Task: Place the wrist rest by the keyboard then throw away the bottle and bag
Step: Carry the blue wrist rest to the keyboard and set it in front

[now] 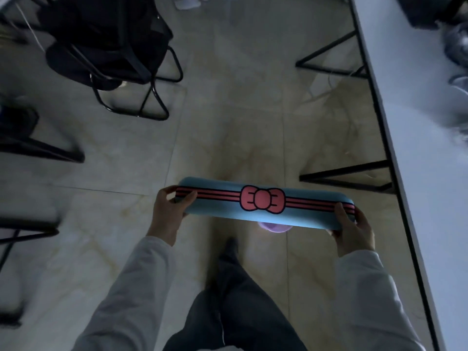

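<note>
A long blue wrist rest with red stripes and a red bow in its middle is held level above the tiled floor. My left hand grips its left end, thumb on top. My right hand grips its right end the same way. A blurred, crinkled clear plastic shape, possibly the bag, lies on the white desk at the far right. No keyboard or bottle can be made out.
A white desk with black legs runs along the right side. A black chair stands at upper left, and more dark furniture legs line the left edge. My dark trousers and shoe are below the rest.
</note>
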Tool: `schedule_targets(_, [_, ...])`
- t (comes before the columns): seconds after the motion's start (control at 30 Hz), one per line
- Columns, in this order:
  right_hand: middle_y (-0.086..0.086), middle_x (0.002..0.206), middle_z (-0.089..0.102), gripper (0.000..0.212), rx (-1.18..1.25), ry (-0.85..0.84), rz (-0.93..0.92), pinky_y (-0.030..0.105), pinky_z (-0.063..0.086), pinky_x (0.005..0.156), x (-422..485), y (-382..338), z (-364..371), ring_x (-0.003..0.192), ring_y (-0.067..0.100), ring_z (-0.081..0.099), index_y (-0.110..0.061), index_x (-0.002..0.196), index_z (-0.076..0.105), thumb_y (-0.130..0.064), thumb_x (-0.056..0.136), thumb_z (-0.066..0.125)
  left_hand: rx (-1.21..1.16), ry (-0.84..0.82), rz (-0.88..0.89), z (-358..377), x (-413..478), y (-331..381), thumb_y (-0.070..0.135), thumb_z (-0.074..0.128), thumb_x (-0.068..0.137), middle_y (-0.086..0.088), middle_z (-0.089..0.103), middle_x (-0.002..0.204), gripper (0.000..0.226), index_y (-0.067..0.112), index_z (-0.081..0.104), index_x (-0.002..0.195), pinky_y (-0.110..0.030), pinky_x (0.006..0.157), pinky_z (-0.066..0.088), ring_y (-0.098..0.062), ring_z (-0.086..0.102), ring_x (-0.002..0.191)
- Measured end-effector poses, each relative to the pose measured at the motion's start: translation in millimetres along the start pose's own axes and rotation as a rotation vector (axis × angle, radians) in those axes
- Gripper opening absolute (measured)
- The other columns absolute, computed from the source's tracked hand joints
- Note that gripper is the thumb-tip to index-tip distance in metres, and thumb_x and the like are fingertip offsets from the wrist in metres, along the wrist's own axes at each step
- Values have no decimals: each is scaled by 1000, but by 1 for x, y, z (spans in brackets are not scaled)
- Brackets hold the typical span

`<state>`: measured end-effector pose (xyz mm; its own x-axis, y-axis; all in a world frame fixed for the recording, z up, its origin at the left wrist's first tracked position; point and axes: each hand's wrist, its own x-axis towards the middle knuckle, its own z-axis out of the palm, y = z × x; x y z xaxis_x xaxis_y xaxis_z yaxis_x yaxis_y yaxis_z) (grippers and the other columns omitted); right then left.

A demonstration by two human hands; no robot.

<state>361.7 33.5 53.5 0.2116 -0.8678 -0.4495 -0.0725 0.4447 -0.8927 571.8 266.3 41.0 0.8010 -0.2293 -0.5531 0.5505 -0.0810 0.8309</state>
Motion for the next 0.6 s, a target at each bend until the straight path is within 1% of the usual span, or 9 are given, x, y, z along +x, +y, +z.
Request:
schedule_targets(0.03, [-2, 86, 58, 57, 0, -7, 6, 18, 53, 47, 9, -4, 11, 80, 14, 58, -21, 92, 60, -47, 45, 78, -4, 10, -1, 3, 10, 6, 6, 64, 80, -15, 54, 114, 40, 10, 43, 114, -21, 65, 49, -23, 55, 101])
schedule_targets(0.07, [-2, 86, 58, 53, 6, -13, 4, 18, 53, 47, 20, -7, 20, 80, 14, 57, -19, 97, 60, -43, 53, 78, -7, 16, 1, 6, 20, 14, 6, 64, 80, -15, 54, 115, 42, 8, 44, 117, -22, 66, 49, -23, 55, 102])
schedule_targets(0.1, [-2, 87, 58, 41, 24, -17, 3, 18, 53, 47, 28, -12, 30, 81, 15, 57, -17, 102, 58, -32, 67, 74, -8, 18, 4, 11, 29, 21, 6, 64, 80, -15, 54, 115, 45, 7, 44, 120, -22, 66, 49, -24, 54, 102])
schedule_targets(0.13, [-2, 87, 58, 31, 34, -6, 3, 17, 53, 47, 39, -18, 39, 82, 15, 57, -15, 107, 57, -22, 78, 67, -4, 20, 10, 17, 39, 30, 7, 64, 80, -15, 53, 116, 48, 5, 43, 123, -23, 67, 48, -24, 54, 103])
schedule_targets(0.2, [-2, 87, 57, 27, 25, 15, 0, 16, 53, 47, 62, -29, 57, 78, 13, 56, -15, 110, 56, -15, 83, 61, 14, 25, 14, 31, 59, 48, 8, 64, 80, -15, 54, 116, 51, 4, 42, 126, -24, 68, 48, -25, 54, 104])
schedule_targets(0.3, [-3, 84, 56, 18, 18, 24, 0, 15, 52, 45, 94, -50, 80, 74, 11, 55, -15, 101, 57, -15, 84, 61, 38, 24, 20, 57, 90, 76, 9, 64, 81, -15, 54, 116, 53, 2, 41, 127, -25, 70, 50, -26, 54, 105])
schedule_targets(0.37, [-2, 82, 56, 4, 10, 17, 9, 14, 51, 44, 111, -63, 94, 73, 11, 54, -17, 88, 59, -16, 84, 60, 42, 18, 37, 71, 107, 92, 9, 64, 81, -15, 54, 117, 53, 2, 40, 128, -26, 72, 50, -26, 54, 106])
schedule_targets(0.43, [-1, 80, 55, 6, -5, 13, 8, 15, 52, 46, 130, -73, 108, 73, 11, 54, -19, 80, 57, -16, 85, 60, 43, 9, 45, 82, 126, 104, 8, 64, 81, -15, 53, 117, 53, 2, 40, 128, -26, 73, 51, -27, 55, 107])
schedule_targets(0.6, [1, 81, 56, 8, -4, 27, 28, 16, 54, 48, 168, -89, 148, 75, 13, 56, -20, 77, 58, -15, 84, 60, 27, 24, 27, 103, 171, 130, 8, 64, 80, -16, 53, 118, 53, 3, 40, 127, -26, 74, 51, -25, 54, 107])
